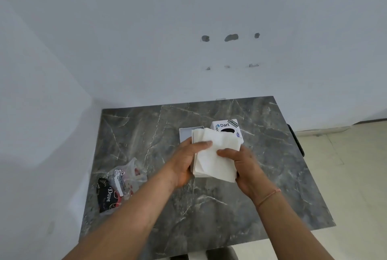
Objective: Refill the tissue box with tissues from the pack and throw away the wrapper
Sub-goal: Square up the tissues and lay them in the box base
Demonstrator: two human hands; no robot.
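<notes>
Tissues (213, 155): 1 white stack, held above the grey marble table (209, 217) between both hands, roughly over the table's middle. Near edge of the table: 2 bare forearms enter from below and converge on the stack. Left hand (184, 163) grips the stack's left side, thumb laid flat across the top sheet, remaining fingers wrapped under and hidden. Right hand (245, 167) grips the right side, thumb pressed on the top sheet, other fingers curled beneath; a thin pink thread band (269, 195) sits on that wrist. Top sheets are skewed, corners fanned out of line with the lower ones. Left of the stack, near the table's left edge, lies the wrapper (123, 182): crumpled clear plastic with a dark printed panel reading "Dove", flat on the marble, well apart from both hands. Just beyond the stack, toward the table's far side, the tissue box (225, 126) stands upright, white, printed "Dart", with a dark oval opening facing the camera; its lower part is hidden behind the tissues. Beside it to the left, a shallow white tray-like piece (186, 134), partly covered by the left hand; cannot tell whether it touches the box. Past the table's far edge, a pale wall (146, 29) carries 3 dark patched spots.
</notes>
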